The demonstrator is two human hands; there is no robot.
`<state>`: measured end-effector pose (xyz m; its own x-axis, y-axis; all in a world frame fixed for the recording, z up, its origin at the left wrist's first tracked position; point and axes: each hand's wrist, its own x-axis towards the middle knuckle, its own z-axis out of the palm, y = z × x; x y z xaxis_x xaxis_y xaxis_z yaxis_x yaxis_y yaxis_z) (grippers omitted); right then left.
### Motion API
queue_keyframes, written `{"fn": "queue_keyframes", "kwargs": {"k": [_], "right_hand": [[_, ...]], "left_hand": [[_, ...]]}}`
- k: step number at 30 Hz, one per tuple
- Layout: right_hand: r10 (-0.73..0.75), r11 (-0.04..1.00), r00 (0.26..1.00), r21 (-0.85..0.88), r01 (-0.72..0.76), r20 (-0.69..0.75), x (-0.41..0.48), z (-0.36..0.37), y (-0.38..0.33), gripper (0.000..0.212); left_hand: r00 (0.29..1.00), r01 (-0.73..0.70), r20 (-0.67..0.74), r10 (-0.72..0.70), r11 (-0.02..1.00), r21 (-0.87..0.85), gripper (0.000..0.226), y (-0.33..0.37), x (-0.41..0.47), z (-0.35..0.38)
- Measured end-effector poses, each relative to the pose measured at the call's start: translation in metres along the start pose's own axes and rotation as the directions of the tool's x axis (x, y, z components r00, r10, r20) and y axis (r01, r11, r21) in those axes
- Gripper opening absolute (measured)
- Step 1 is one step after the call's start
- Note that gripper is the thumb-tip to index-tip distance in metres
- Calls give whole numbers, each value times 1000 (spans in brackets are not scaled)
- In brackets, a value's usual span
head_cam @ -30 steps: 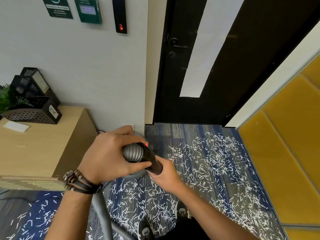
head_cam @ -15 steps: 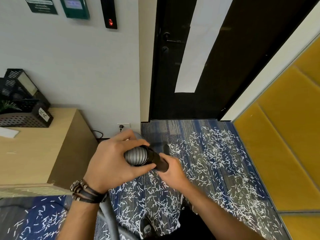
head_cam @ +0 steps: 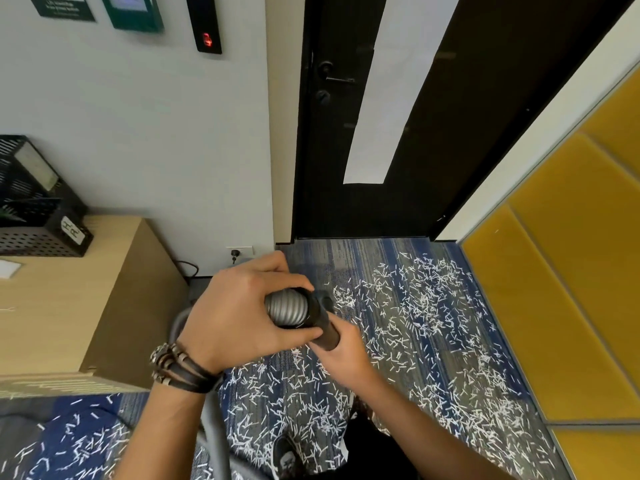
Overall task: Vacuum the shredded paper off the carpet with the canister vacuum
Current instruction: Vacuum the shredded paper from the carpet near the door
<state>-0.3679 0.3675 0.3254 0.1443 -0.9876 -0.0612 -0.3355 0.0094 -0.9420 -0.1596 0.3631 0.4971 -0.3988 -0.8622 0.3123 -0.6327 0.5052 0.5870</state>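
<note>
My left hand (head_cam: 239, 313) grips the ribbed grey vacuum hose (head_cam: 285, 308) just behind its black cuff. My right hand (head_cam: 341, 351) holds the black handle tube (head_cam: 325, 329) from below, right next to the left hand. The grey hose runs down past my left wrist to the frame's bottom (head_cam: 214, 441). The nozzle end and the canister are hidden behind my hands. White shredded paper (head_cam: 415, 306) lies thickly scattered over the blue striped carpet (head_cam: 311, 258) in front of me, to the right and at the lower left.
A wooden cabinet (head_cam: 69, 306) with black mesh trays (head_cam: 31, 209) stands at the left. A wall socket with a plug (head_cam: 235, 252) is behind my hands. A black door (head_cam: 415, 133) is ahead, yellow panels (head_cam: 571, 289) on the right. My shoe (head_cam: 285, 455) shows below.
The view has shifted down and to the right across the frames. Both hands keep their hold on the hose and handle; the red light near the handle seen at first is hidden.
</note>
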Motion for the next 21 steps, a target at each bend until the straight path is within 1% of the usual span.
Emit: {"fn": "queue_keyframes", "kwargs": {"k": [3, 5, 7, 10, 13, 15, 18, 19, 21], "right_hand": [[-44, 999, 999, -22, 44, -8, 17, -13, -8, 29], [-62, 997, 998, -54, 62, 10, 25, -18, -9, 25], [-57, 995, 998, -85, 57, 12, 31, -22, -5, 16], [-35, 993, 999, -116, 39, 34, 33, -27, 8, 20], [-48, 988, 997, -141, 57, 62, 27, -31, 17, 14], [-47, 992, 996, -112, 55, 74, 26, -35, 16, 13], [-55, 998, 995, -38, 58, 81, 27, -42, 11, 19], [-60, 998, 995, -30, 63, 82, 28, -45, 9, 20], [-69, 997, 993, -34, 72, 94, 29, -50, 5, 21]], "left_hand": [[999, 13, -45, -11, 999, 30, 45, 2, 11, -4], [999, 23, -36, -21, 999, 49, 44, 2, 17, -4], [999, 37, -14, -36, 998, 52, 44, 1, 21, 0], [998, 49, 43, -50, 999, 18, 46, -1, 28, 14], [996, 53, 73, -54, 999, 8, 48, -3, 30, 22], [997, 46, 64, -47, 999, 23, 55, 0, 31, 22], [998, 34, 59, -39, 996, 82, 78, 7, 39, 20], [997, 36, 65, -41, 996, 88, 78, 9, 41, 19], [997, 36, 72, -40, 998, 59, 60, 11, 45, 15]]}}
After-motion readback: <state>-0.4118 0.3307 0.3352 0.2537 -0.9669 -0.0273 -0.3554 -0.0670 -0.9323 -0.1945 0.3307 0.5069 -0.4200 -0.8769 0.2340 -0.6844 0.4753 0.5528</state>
